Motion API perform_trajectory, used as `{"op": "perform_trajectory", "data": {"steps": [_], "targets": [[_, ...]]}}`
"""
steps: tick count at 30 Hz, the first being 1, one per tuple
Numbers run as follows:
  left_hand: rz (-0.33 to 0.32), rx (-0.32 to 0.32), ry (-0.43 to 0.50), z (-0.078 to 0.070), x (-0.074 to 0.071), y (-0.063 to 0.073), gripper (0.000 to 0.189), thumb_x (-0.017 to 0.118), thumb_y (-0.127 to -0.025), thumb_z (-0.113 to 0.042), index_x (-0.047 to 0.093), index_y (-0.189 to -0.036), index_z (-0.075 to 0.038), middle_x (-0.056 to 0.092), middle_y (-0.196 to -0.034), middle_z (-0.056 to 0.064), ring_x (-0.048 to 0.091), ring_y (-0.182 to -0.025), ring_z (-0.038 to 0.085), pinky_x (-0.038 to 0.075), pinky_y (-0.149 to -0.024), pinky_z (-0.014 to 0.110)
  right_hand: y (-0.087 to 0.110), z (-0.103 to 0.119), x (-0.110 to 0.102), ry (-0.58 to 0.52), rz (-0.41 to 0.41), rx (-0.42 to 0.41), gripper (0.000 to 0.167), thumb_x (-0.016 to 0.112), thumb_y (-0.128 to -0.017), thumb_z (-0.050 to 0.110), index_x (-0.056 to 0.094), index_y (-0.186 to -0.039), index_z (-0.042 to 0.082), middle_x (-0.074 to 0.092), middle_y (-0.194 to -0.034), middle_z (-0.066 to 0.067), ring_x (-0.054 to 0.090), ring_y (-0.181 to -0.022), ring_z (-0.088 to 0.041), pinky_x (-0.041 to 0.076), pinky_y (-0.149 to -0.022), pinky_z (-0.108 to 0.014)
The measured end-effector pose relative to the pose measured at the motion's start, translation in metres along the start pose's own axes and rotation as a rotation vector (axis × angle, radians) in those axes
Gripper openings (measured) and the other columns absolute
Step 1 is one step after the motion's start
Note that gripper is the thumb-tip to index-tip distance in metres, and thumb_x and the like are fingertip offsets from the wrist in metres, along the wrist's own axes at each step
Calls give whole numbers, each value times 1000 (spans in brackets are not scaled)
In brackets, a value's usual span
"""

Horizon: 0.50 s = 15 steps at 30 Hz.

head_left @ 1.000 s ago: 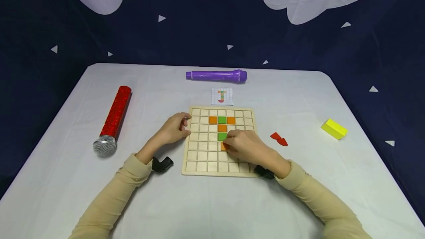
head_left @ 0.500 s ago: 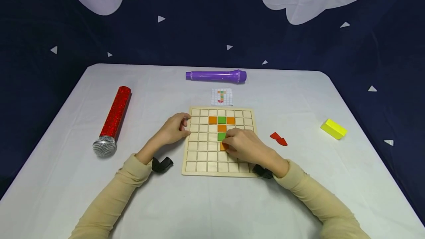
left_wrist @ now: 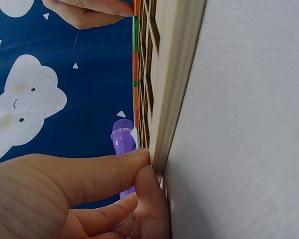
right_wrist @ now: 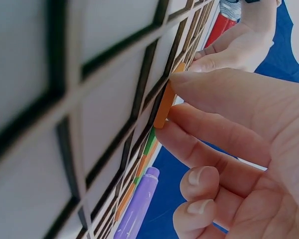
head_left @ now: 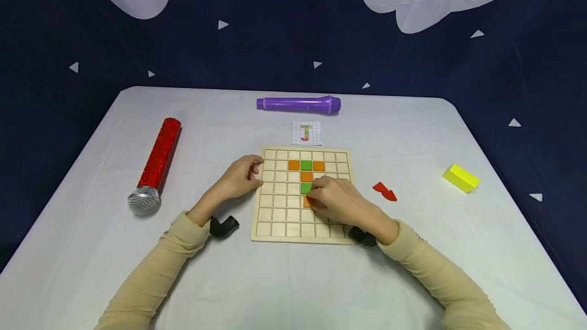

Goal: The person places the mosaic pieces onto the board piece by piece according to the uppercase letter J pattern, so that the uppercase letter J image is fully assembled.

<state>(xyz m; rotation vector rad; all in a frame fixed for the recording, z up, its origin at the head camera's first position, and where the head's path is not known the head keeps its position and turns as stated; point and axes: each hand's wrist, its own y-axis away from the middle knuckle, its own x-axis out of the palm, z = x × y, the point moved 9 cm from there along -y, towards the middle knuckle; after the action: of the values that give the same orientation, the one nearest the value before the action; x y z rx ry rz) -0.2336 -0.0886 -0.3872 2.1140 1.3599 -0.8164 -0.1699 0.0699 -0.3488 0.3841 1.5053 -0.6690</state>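
A light wooden grid board lies mid-table. Inset orange and green tiles form a row of three with more tiles running down below its middle. My right hand pinches an orange square tile between thumb and fingers, low over the grid just below the lower green tile. In the right wrist view this tile stands partly above the grid lines. At the board's left edge, my left hand rests thumb and forefinger apart along the rim. Its thumb touches that edge in the left wrist view.
Two red quarter-round pieces lie right of the board, and a yellow block sits farther right. Behind the board are a small pattern card and a purple microphone. A red glittery microphone lies at left.
The right hand and its orange tile have shifted very slightly left over the grid. The left hand stays at the board's edge.
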Motion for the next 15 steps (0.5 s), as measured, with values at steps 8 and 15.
{"op": "perform_trajectory", "data": {"steps": [8,15], "targets": [[7,-3,-1,0,0,1,49,66,-83,-3,47,-127,7,51,-91,11,50,-74,16,39,-69,26,-1,1,1,-3,-1,-1,9,75,-75,12,74,-83,13,64,-79,3,60,-70,-10,49,-56,-21],[0,6,-5,-1,-1,0,50,66,-83,-3,47,-127,7,51,-91,11,51,-74,16,39,-69,27,-2,0,2,-26,4,-6,9,76,-75,13,74,-84,12,63,-80,2,59,-71,-11,49,-57,-21]]}}
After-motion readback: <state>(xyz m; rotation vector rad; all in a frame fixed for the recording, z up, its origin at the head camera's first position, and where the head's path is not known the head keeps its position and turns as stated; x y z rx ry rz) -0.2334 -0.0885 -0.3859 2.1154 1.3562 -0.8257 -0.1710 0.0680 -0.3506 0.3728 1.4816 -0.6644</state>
